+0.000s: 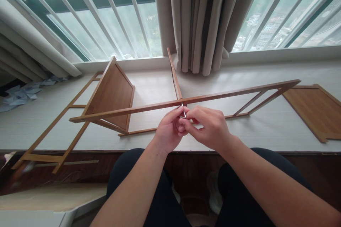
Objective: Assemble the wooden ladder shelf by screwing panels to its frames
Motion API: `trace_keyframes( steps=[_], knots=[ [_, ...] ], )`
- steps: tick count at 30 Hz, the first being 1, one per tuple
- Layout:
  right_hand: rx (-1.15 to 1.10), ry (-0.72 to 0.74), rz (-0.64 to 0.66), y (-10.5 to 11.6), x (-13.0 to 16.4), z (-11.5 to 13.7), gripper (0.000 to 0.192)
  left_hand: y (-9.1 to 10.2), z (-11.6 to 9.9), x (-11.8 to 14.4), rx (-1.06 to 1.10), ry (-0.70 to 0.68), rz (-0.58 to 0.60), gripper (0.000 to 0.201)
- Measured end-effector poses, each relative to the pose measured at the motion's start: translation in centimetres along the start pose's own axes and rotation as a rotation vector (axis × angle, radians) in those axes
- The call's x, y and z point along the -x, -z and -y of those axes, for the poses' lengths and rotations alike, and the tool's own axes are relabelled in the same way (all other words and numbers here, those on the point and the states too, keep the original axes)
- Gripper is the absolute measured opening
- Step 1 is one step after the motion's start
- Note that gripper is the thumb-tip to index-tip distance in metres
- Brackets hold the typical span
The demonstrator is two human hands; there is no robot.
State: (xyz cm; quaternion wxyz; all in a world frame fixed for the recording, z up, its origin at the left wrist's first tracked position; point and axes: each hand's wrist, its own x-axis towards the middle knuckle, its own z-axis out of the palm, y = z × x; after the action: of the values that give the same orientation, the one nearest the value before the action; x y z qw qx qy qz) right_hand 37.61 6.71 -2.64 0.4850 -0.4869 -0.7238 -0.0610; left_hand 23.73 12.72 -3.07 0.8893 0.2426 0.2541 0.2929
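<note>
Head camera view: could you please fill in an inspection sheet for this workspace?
Surface: pale window ledge, with a dark floor below it.
Job's things: long wooden rail of a partly built rack; small metal tool at its joint with a cross slat; wooden shelf panel fitted at the left.
Clutter: loose wooden panel at right; side frame at left; crumpled bluish paper.
Grippers: left hand and right hand both pinch the tool.
Cables: nothing seen.
Surroundings: curtains, barred window, the person's knees.
</note>
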Motion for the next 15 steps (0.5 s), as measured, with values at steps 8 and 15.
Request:
trace_keyframes(
  steps=[8,15],
  knots=[
    [0.006,0.010,-0.012,-0.08,-0.06,0.04,0.019,0.00,0.01,-0.06,0.018,-0.001,0.011,0.021],
    [0.004,-0.017,0.006,-0.09,0.01,0.25,0.022,0.04,0.13,-0.12,0.019,-0.004,-0.010,0.022]
  ],
)
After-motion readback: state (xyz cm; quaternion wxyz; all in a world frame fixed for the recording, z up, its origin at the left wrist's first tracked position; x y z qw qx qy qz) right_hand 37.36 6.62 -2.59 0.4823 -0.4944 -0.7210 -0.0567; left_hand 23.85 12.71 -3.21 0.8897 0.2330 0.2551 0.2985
